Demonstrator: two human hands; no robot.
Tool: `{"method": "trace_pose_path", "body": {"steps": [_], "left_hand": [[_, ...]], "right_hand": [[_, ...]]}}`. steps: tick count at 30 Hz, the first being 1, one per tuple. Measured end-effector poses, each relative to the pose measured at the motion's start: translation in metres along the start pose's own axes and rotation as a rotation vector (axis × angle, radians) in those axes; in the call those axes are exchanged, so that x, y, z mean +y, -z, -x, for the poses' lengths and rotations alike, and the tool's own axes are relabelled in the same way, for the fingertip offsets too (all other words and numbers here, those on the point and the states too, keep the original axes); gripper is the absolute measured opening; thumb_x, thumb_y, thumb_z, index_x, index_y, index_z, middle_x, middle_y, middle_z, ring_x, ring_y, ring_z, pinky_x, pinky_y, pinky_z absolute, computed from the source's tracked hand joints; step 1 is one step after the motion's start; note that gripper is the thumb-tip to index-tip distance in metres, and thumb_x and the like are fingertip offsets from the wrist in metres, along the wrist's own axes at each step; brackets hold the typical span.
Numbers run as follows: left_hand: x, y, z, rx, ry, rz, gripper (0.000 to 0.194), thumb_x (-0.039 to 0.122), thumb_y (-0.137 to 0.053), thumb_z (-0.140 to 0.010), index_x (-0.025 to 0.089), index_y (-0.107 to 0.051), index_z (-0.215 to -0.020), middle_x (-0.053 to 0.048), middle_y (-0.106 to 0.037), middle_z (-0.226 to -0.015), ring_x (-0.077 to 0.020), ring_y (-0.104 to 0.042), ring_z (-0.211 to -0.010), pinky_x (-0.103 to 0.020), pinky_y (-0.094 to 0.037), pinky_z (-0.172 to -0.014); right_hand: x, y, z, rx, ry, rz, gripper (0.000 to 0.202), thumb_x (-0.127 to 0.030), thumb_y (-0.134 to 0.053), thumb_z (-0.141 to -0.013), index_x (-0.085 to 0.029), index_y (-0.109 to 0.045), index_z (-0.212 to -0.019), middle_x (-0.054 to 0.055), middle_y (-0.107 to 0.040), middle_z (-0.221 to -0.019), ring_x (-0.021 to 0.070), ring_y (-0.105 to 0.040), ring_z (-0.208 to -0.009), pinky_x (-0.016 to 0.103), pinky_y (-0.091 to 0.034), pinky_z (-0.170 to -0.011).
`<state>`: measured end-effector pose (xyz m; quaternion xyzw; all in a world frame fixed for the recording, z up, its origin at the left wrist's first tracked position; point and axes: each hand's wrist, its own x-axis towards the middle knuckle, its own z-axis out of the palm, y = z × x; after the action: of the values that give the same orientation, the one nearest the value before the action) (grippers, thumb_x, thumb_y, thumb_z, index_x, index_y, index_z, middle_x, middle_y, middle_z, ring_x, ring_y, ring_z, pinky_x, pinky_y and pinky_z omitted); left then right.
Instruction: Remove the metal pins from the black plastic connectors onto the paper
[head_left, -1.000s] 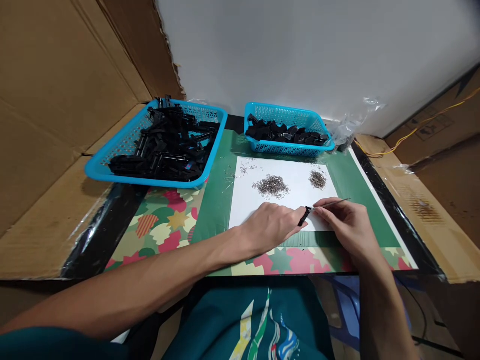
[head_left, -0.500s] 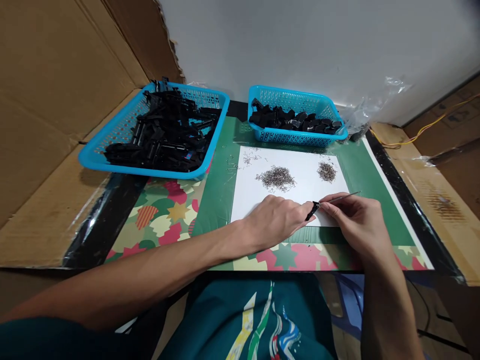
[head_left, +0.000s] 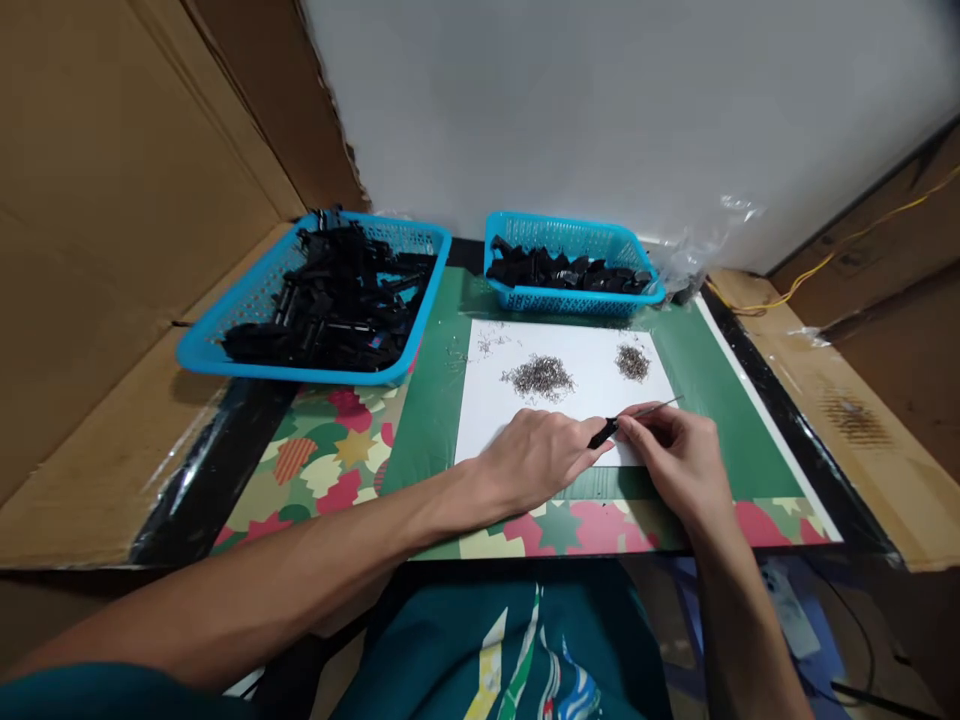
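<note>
My left hand (head_left: 534, 452) rests over the front of a white sheet (head_left: 480, 410), its thumb and fingers closed on a small black plastic part (head_left: 602, 433). Touching the part's right end are the fingertips of my right hand (head_left: 681, 452). A thin metal tool (head_left: 664, 404), slim as a needle, lies in the right hand's grip and points up to the right. Whether the right fingers also pinch a tiny piece is too small to tell. Behind the hands, a larger pile of small metal springs or clips (head_left: 540, 376) and a smaller pile (head_left: 632, 363) lie on the sheet.
A large blue basket (head_left: 289, 372) at the left holds many long black parts. A smaller blue basket (head_left: 577, 300) at the back holds black pieces, with a clear plastic bag (head_left: 694, 255) beside it. Cardboard walls (head_left: 112, 200) flank the green mat (head_left: 420, 430).
The camera has shifted, so the whole scene sits somewhat lower and the right side farther left. Both hands stay together at the black part, keeping their grips.
</note>
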<state>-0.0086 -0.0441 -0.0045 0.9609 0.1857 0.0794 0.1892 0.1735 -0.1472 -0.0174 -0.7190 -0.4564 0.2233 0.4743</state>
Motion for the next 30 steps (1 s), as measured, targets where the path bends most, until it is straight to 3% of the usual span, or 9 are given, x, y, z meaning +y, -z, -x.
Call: {"method": "trace_pose_path", "body": {"steps": [3, 5, 8, 11, 14, 18, 22, 25, 30], "left_hand": [[0.000, 0.001, 0.005, 0.092, 0.015, 0.114, 0.036, 0.042, -0.048, -0.109, 0.022, -0.071, -0.128, -0.007, -0.081, -0.095, -0.0250, -0.078, -0.085, -0.032, -0.057, -0.073], [-0.002, 0.005, 0.007, 0.184, 0.031, 0.228, 0.037, 0.041, -0.051, -0.108, 0.025, -0.069, -0.136, -0.007, -0.081, -0.108, -0.0252, -0.078, -0.095, -0.032, -0.058, -0.081], [-0.011, 0.016, 0.007, 0.384, 0.107, 0.427, 0.043, 0.037, -0.057, -0.105, 0.027, -0.063, -0.146, -0.005, -0.080, -0.119, -0.0217, -0.076, -0.096, -0.030, -0.058, -0.083], [-0.026, 0.029, 0.003, 0.621, 0.201, 0.593, 0.031, 0.036, -0.060, -0.103, 0.022, -0.075, -0.126, -0.003, -0.080, -0.105, -0.0137, -0.064, -0.070, -0.024, -0.050, -0.064], [-0.040, 0.037, -0.001, 0.755, 0.274, 0.687, 0.029, 0.039, -0.061, -0.102, 0.017, -0.079, -0.107, -0.001, -0.071, -0.080, -0.0094, -0.044, -0.054, -0.023, -0.034, -0.050], [-0.048, 0.036, -0.002, 0.747, 0.272, 0.786, 0.030, 0.040, -0.060, -0.101, 0.016, -0.075, -0.111, 0.002, -0.057, -0.073, -0.0088, -0.037, -0.053, -0.023, -0.027, -0.048], [-0.045, 0.031, -0.001, 0.695, 0.257, 0.813, 0.028, 0.039, -0.058, -0.101, 0.017, -0.072, -0.114, 0.003, -0.050, -0.069, -0.0097, -0.037, -0.054, -0.023, -0.027, -0.049], [-0.043, 0.029, 0.000, 0.669, 0.251, 0.786, 0.028, 0.036, -0.057, -0.102, 0.018, -0.073, -0.115, 0.002, -0.056, -0.072, -0.0099, -0.040, -0.056, -0.023, -0.030, -0.051], [-0.043, 0.026, -0.001, 0.622, 0.223, 0.755, 0.027, 0.032, -0.060, -0.100, 0.016, -0.077, -0.112, -0.004, -0.075, -0.098, -0.0092, -0.048, -0.059, -0.024, -0.038, -0.056]], "right_hand": [[0.006, 0.001, -0.001, 0.022, -0.066, -0.174, 0.033, -0.051, -0.076, -0.088, -0.018, -0.074, -0.083, 0.007, -0.073, -0.079, 0.0176, -0.062, -0.065, 0.028, -0.045, -0.056], [0.008, 0.004, -0.003, 0.050, -0.095, -0.298, 0.038, -0.055, -0.073, -0.091, -0.019, -0.069, -0.079, 0.004, -0.066, -0.072, 0.0155, -0.056, -0.060, 0.027, -0.041, -0.054], [0.008, 0.007, -0.009, -0.031, -0.087, -0.433, 0.041, -0.054, -0.066, -0.096, -0.021, -0.060, -0.073, 0.003, -0.062, -0.073, 0.0154, -0.053, -0.059, 0.029, -0.043, -0.057], [0.003, 0.001, -0.023, -0.148, 0.024, -0.285, 0.035, -0.048, -0.057, -0.100, -0.021, -0.061, -0.077, 0.002, -0.059, -0.072, 0.0179, -0.054, -0.065, 0.031, -0.042, -0.062], [-0.003, -0.010, -0.044, -0.250, 0.142, 0.027, 0.024, -0.038, -0.054, -0.100, -0.021, -0.066, -0.088, 0.004, -0.066, -0.085, 0.0206, -0.057, -0.077, 0.032, -0.041, -0.069], [-0.011, -0.021, -0.071, -0.352, 0.240, 0.261, 0.014, -0.029, -0.065, -0.089, -0.021, -0.073, -0.097, 0.007, -0.071, -0.096, 0.0239, -0.060, -0.088, 0.034, -0.043, -0.079], [-0.013, -0.025, -0.081, -0.394, 0.255, 0.318, 0.015, -0.025, -0.067, -0.086, -0.021, -0.078, -0.094, 0.006, -0.071, -0.088, 0.0232, -0.061, -0.082, 0.033, -0.041, -0.075], [-0.013, -0.027, -0.081, -0.391, 0.251, 0.300, 0.014, -0.023, -0.065, -0.086, -0.020, -0.078, -0.086, 0.006, -0.072, -0.086, 0.0213, -0.061, -0.076, 0.032, -0.041, -0.071], [-0.008, -0.030, -0.078, -0.358, 0.256, 0.274, 0.014, -0.025, -0.062, -0.090, -0.019, -0.073, -0.084, 0.007, -0.073, -0.084, 0.0216, -0.062, -0.074, 0.033, -0.042, -0.070]]}}
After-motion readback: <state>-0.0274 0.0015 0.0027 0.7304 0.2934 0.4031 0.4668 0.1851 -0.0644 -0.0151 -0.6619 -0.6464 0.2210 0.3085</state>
